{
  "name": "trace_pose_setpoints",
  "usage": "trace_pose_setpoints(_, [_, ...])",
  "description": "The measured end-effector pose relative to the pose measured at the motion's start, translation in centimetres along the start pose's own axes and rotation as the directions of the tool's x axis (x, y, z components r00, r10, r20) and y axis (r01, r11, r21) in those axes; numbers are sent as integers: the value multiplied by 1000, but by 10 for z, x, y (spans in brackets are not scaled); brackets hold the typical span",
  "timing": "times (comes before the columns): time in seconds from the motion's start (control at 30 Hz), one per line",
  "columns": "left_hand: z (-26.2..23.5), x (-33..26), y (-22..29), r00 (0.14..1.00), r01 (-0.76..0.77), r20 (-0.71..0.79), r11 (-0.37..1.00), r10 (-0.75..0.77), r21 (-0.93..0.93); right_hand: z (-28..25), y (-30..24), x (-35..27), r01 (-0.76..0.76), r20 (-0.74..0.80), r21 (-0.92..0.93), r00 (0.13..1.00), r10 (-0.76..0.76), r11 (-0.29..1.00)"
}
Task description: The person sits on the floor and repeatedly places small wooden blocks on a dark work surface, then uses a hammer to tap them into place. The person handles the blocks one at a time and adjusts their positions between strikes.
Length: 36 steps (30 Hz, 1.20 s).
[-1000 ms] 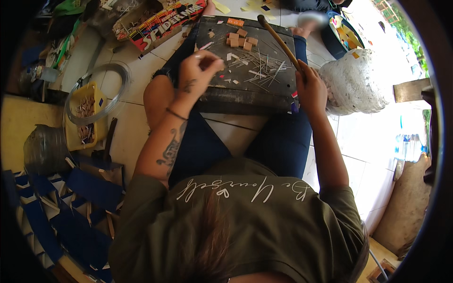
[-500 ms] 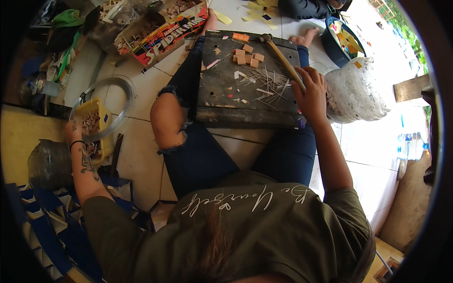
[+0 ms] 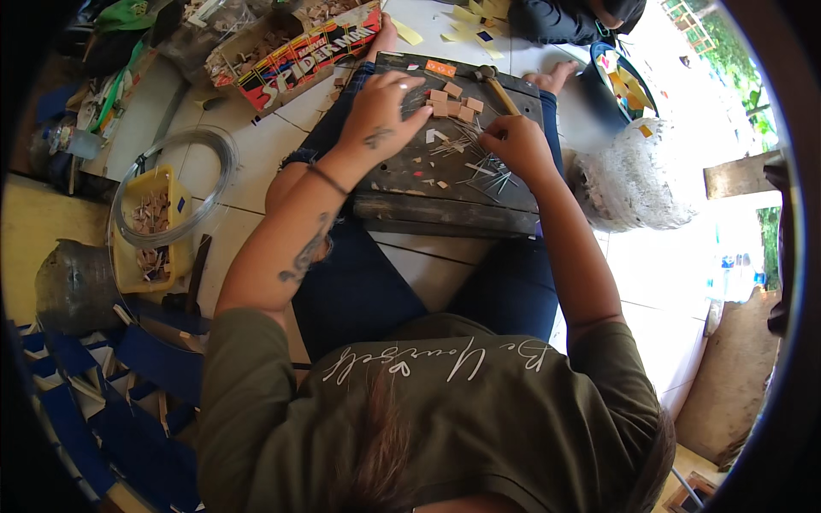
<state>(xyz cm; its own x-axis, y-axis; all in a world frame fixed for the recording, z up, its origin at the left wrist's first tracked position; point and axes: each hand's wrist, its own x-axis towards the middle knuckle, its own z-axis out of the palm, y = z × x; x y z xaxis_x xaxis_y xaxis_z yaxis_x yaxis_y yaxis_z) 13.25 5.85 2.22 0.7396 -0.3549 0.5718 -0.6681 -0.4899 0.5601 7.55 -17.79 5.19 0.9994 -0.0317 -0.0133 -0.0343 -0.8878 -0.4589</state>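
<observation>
- The left hand (image 3: 380, 120) is spreading thumb and fingers apart over the board's left half; whether it is touching the blocks, I cannot tell.
- Small brown blocks (image 3: 453, 103) are clustering near the middle of the dark board's (image 3: 389, 177) far edge.
- The right hand (image 3: 517, 147) is bending its fingers down at the thin metal pins (image 3: 492, 182); whether it is pinching one, I cannot tell.
- The pins are lying scattered toward the board's right edge.
- A hammer (image 3: 505, 94) is lying with its head near the far right corner.
</observation>
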Motion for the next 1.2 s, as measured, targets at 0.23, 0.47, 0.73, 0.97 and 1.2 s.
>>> trace_pose_setpoints(0.23, [26,7,6,991,-135,51,969,128,206,-6,29,-7,-10,16,509,1000,2,861])
trace_pose_setpoints(0.47, [14,-12,42,993,-19,121,998,10,68,-3,30,-17,-203,225,939,973,-50,279])
trace_pose_setpoints(0.73, [5,-46,65,996,-6,94,999,1,49,-15,4,-28,-298,316,945,940,-131,135])
trace_pose_setpoints(0.97, [12,-54,56,998,26,63,998,-23,-55,-3,-16,-29,-76,138,876,986,-97,476])
trace_pose_setpoints(1.2, [15,-56,56,999,20,40,998,-18,-54,17,-22,-33,60,5,807,994,-108,587])
